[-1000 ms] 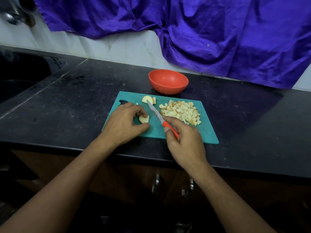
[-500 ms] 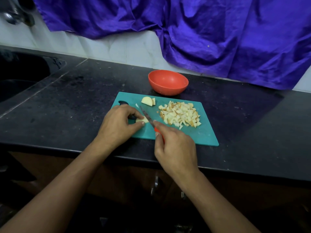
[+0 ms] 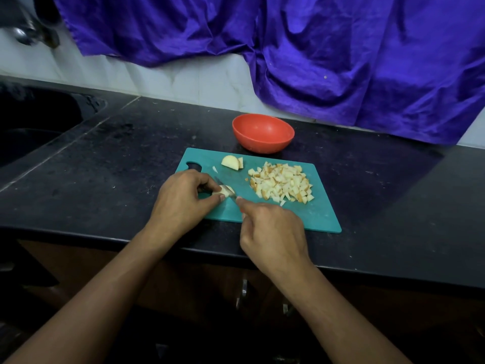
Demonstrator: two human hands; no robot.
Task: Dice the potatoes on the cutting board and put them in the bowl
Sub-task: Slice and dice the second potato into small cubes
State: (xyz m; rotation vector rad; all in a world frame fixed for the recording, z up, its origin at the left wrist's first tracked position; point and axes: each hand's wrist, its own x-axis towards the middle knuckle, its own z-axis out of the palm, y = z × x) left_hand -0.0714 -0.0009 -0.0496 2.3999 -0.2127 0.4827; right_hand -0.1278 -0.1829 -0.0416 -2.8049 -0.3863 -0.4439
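Observation:
A teal cutting board (image 3: 309,219) lies on the black counter. My left hand (image 3: 181,199) pinches a potato piece (image 3: 225,190) on the board's left side. My right hand (image 3: 270,232) grips a red-handled knife (image 3: 231,193), whose blade lies across that piece; the handle is mostly hidden in my fist. A pile of diced potato (image 3: 282,183) sits on the board's right half. Two uncut potato chunks (image 3: 232,162) rest near the board's far edge. An orange-red bowl (image 3: 263,134) stands just behind the board; it looks empty.
A dark sink (image 3: 34,127) is set into the black counter (image 3: 105,164) at the far left, with a tap (image 3: 23,35) above it. Purple cloth (image 3: 341,61) hangs over the tiled wall behind. Cabinet handles (image 3: 244,290) show below the counter edge.
My right hand has drawn the knife left and toward me, bringing the blade from beside the potato piece down onto it. My left hand keeps holding the piece.

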